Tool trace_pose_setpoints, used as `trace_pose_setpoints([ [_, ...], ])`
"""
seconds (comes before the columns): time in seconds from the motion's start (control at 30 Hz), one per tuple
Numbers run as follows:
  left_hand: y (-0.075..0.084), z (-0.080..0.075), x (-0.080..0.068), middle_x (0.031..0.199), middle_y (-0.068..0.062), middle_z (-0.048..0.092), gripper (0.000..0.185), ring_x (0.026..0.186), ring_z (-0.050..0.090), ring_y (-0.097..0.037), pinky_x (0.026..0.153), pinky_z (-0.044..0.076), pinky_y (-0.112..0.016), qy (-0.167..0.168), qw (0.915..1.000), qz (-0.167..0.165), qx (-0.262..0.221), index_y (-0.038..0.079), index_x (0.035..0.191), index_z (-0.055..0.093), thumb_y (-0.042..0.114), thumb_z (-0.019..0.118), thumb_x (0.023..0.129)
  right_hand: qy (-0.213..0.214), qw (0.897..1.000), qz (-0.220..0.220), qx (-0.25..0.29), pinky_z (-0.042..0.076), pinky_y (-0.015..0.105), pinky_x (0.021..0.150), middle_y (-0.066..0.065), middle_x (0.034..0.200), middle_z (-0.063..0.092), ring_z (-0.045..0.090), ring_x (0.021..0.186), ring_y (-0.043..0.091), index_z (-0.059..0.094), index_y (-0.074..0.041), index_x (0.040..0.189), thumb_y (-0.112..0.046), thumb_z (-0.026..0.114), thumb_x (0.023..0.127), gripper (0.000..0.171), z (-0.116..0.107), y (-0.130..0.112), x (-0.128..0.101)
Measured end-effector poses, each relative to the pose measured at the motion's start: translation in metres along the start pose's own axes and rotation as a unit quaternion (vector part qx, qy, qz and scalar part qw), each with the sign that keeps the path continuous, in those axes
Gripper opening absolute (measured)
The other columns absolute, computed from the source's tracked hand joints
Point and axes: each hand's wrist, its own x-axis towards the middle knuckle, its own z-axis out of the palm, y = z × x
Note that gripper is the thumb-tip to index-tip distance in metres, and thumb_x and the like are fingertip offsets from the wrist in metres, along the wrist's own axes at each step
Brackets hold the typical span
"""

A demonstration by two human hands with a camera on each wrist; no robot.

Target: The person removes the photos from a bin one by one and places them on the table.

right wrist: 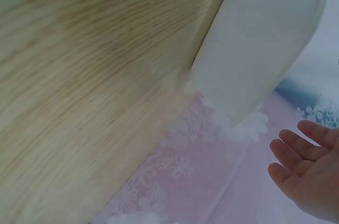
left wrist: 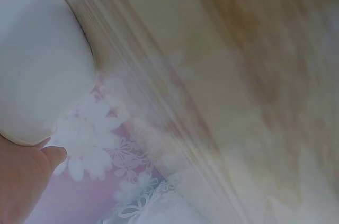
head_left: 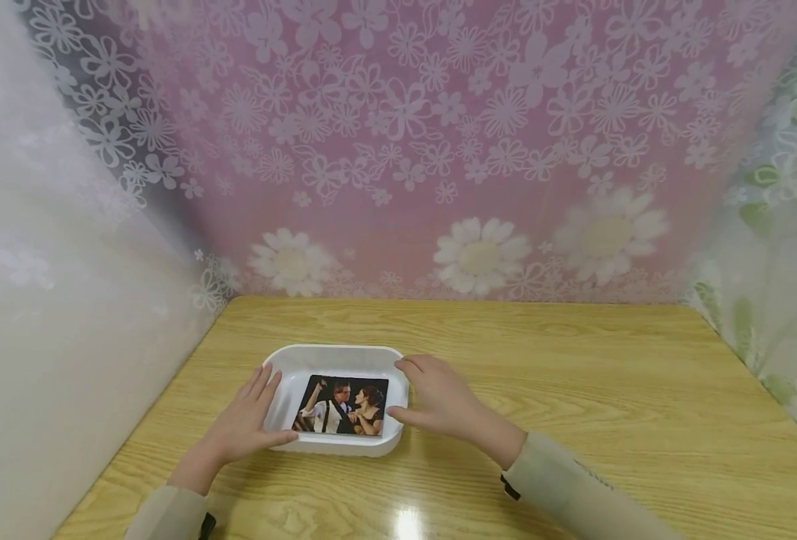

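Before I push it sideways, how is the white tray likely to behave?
The white tray is probably fairly stiff, as its walls stand evenly curved. Being low and broad on the table, it should slide rather than tip. The picture lying flat inside might shift with a jerk.

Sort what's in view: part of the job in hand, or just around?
Part of the job:
- white tray
- printed picture, lying inside it
- left hand, at its left end
- right hand, by its right end

Just around:
- wooden table, under the tray
- floral backdrop
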Motion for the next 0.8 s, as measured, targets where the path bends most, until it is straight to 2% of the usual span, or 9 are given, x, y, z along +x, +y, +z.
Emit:
trace_pose_setpoints([
  [0.2, -0.001, 0.001, 0.0, 0.141, -0.028, 0.013, 0.102, 0.129, 0.006, -0.039, 0.1, 0.015, -0.053, 0.007, 0.9999, -0.005, -0.006, -0.009, 0.136, 0.023, 0.059, 0.06, 0.07, -0.082, 0.996, 0.009, -0.02, 0.034, 0.038, 0.095, 0.013, 0.123, 0.048, 0.043, 0.115, 0.027, 0.045, 0.0, 0.127, -0.053, 0.057, 0.077, 0.074, 0.016, -0.01, 0.023],
  [0.47, 0.002, 0.001, 0.001, 0.14, -0.029, 0.013, 0.102, 0.129, 0.007, -0.04, 0.1, 0.016, -0.053, 0.009, 0.9999, -0.002, -0.011, -0.012, 0.134, 0.023, 0.058, 0.061, 0.07, -0.148, 0.988, 0.018, -0.046, 0.037, 0.032, 0.093, 0.013, 0.124, 0.048, 0.044, 0.115, 0.023, 0.041, 0.002, 0.129, -0.057, 0.056, 0.076, 0.081, 0.047, -0.015, 0.049],
  [0.63, 0.001, 0.001, 0.0, 0.139, -0.03, 0.014, 0.102, 0.129, 0.008, -0.04, 0.1, 0.016, -0.053, 0.015, 0.9998, 0.003, -0.011, -0.013, 0.133, 0.024, 0.056, 0.063, 0.069, -0.176, 0.98, 0.012, -0.09, 0.037, 0.029, 0.092, 0.009, 0.114, 0.054, 0.048, 0.108, 0.02, 0.048, 0.002, 0.122, -0.061, 0.058, 0.072, 0.081, 0.06, -0.018, 0.062],
  [0.8, 0.002, 0.003, 0.0, 0.139, -0.03, 0.014, 0.102, 0.129, 0.008, -0.04, 0.099, 0.017, -0.053, 0.016, 0.9998, 0.005, -0.009, -0.013, 0.133, 0.024, 0.056, 0.063, 0.069, -0.196, 0.972, 0.016, -0.131, 0.038, 0.029, 0.089, 0.005, 0.103, 0.056, 0.051, 0.099, 0.017, 0.053, -0.003, 0.114, -0.068, 0.056, 0.067, 0.08, 0.07, -0.018, 0.07],
])
